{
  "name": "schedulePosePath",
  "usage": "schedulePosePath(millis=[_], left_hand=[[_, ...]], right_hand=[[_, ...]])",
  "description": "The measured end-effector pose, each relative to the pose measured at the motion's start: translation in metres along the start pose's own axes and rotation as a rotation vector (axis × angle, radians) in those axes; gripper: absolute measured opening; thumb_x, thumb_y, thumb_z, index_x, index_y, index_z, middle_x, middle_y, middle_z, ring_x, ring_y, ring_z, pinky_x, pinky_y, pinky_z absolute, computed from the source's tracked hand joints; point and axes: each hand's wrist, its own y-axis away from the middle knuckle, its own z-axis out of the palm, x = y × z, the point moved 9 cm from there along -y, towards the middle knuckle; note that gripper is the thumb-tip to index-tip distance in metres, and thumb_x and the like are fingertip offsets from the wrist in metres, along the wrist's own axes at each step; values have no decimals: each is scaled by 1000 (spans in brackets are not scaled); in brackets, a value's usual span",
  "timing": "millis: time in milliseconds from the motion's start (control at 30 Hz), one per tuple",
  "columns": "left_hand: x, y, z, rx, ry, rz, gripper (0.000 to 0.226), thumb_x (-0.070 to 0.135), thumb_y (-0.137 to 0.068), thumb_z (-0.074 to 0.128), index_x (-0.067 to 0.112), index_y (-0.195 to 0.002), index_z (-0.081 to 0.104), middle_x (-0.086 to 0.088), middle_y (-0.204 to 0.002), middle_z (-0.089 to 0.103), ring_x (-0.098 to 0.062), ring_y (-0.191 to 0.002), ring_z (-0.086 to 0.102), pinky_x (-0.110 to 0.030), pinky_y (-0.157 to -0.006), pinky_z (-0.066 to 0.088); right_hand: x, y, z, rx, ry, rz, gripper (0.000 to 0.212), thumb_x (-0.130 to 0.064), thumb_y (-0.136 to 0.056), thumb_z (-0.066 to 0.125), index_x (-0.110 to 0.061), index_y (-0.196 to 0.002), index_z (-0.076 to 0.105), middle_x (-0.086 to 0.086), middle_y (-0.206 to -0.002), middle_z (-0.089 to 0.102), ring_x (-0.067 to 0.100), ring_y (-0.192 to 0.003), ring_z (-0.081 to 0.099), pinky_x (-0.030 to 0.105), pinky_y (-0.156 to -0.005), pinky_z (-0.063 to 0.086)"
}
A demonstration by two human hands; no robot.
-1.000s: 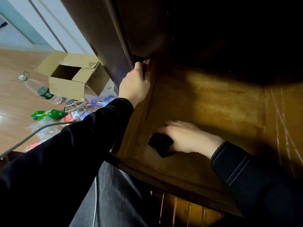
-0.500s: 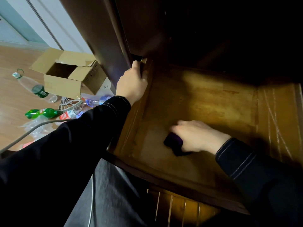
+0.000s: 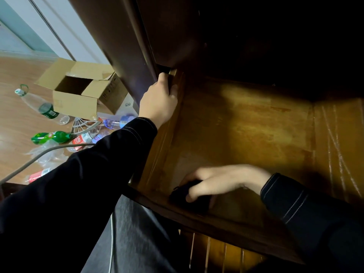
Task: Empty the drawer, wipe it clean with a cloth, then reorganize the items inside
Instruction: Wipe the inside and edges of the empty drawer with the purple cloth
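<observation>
While the left hand (image 3: 157,103) grips the side wall of the open brown wooden drawer (image 3: 246,125), the right hand (image 3: 222,180) curls its fingers over the small dark cloth (image 3: 189,194), which looks soft, light and best bunched from on top, on the drawer floor by the front wall.

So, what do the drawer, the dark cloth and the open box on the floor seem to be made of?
Drawer: wood, probably varnished; brown grain with a dull sheen.
Cloth: soft dark fabric, it seems; bunched in the right hand, weave too dark to tell.
Box: plain cardboard, tan and matte, flaps folded open.
</observation>
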Motion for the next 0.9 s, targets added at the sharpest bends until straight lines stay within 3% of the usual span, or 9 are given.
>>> schedulePosePath(millis=[67,167,333,467,600,767,900], left_hand=[[-2,0,0,7,0,-2,30,35,-101,44,15,-123,44,-11,-106,61,-33,-86,52,-36,-74,34],[-2,0,0,12,3,-2,30,35,-100,45,16,-123,45,-14,-109,63,-30,-82,48,-36,-73,34],[0,0,-1,11,-5,-7,31,35,-101,44,15,-124,44,-3,-98,52,-28,-82,46,-36,-73,34],[0,1,-1,5,-19,-9,31,36,-101,43,15,-124,44,-3,-95,51,-29,-81,47,-36,-73,34],[1,1,-2,8,-15,-11,31,35,-101,44,15,-125,45,-2,-95,50,-27,-81,46,-36,-72,34],[1,1,-1,3,-14,-7,31,35,-101,43,15,-125,44,-2,-96,51,-28,-82,47,-36,-73,35],[1,1,-2,6,-21,-6,32,35,-101,43,15,-126,44,-3,-96,50,-28,-81,45,-36,-73,33]], right_hand=[[-2,-1,1,2,-21,-14,48,-34,-95,66,-19,-139,54,2,-129,60,26,-109,67,39,-85,61],[1,-7,2,70,62,57,52,-38,-95,68,-20,-140,51,2,-122,57,20,-100,61,26,-67,54],[2,-11,2,136,251,61,62,-55,-91,64,-20,-140,51,2,-128,60,19,-105,57,33,-80,47],[2,-10,6,135,16,37,51,-43,-93,68,-22,-138,53,3,-123,56,21,-104,56,36,-80,57],[-2,-11,14,149,-158,6,43,-29,-95,68,-22,-135,54,5,-125,56,26,-110,60,29,-63,60],[-22,7,5,88,-334,-177,22,-20,-88,76,-30,-106,69,-2,-110,65,16,-100,65,25,-58,56],[-15,2,8,84,-273,-56,23,-16,-89,76,-24,-107,64,5,-119,59,27,-111,61,29,-61,60]])
